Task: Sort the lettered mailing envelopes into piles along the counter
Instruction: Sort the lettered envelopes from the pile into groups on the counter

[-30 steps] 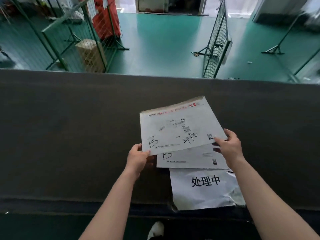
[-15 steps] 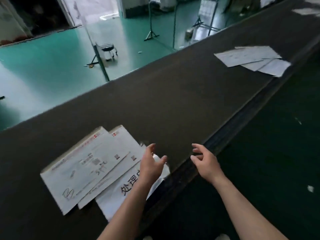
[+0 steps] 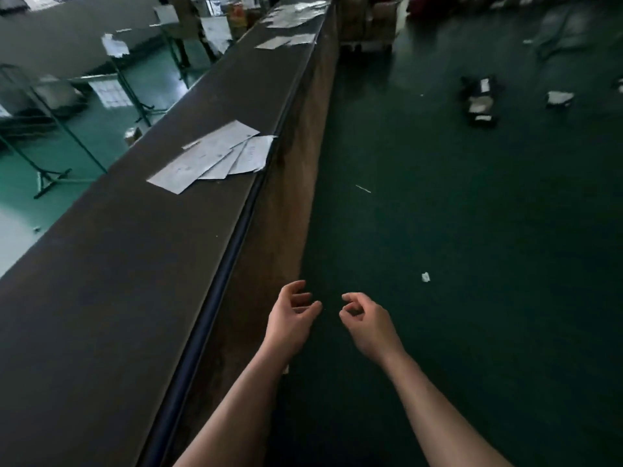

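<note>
Both hands empty, left hand [image 3: 292, 316] and right hand [image 3: 365, 320] loosely curled over the floor right of the table [image 3: 141, 251], probably between picks; envelopes [image 3: 215, 156] fanned at its right edge, more piles [image 3: 286, 40] far down, so letters stay separate.

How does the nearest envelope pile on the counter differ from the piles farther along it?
The nearest pile is a fanned overlap of several envelopes, its end overhanging the counter edge; the farther piles look smaller and blurred, and their count is unclear. All are pale envelopes lying flat near the same edge. The left hand and the right hand touch none.
</note>
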